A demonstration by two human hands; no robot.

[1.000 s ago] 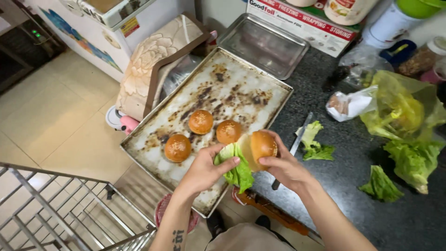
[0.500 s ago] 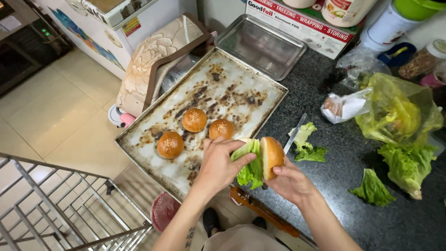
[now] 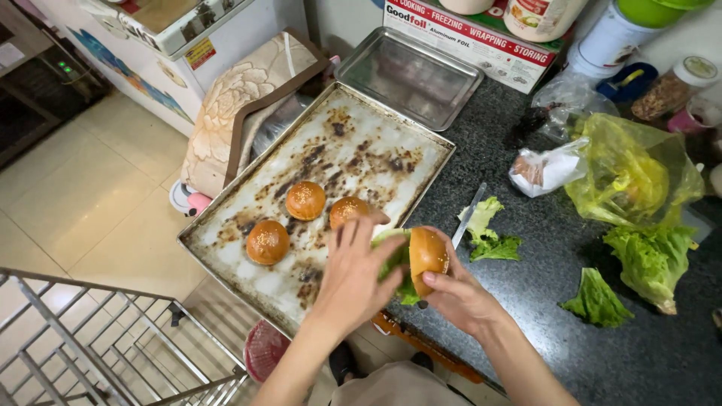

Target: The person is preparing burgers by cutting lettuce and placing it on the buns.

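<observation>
My right hand [image 3: 459, 297] holds a sesame burger bun [image 3: 427, 256] tilted on its side, with green lettuce [image 3: 406, 289] sticking out of it. My left hand [image 3: 352, 278] presses against the lettuce side of that bun, fingers spread. Both hands hover over the near right corner of a large stained baking tray [image 3: 353, 143]. Three more buns [image 3: 304, 200] sit on the tray just left of my hands.
A knife [image 3: 468, 216] and loose lettuce leaves [image 3: 489, 233] lie on the dark counter [image 3: 541, 301]. Further right are a lettuce head [image 3: 650, 259], a yellow bag [image 3: 628, 177] and a white bag [image 3: 545, 171]. A small steel tray [image 3: 410, 75] and a foil box [image 3: 481, 37] stand behind.
The bun has turned from lying flat to standing on its side. My left hand has moved over the lettuce and now covers it.
</observation>
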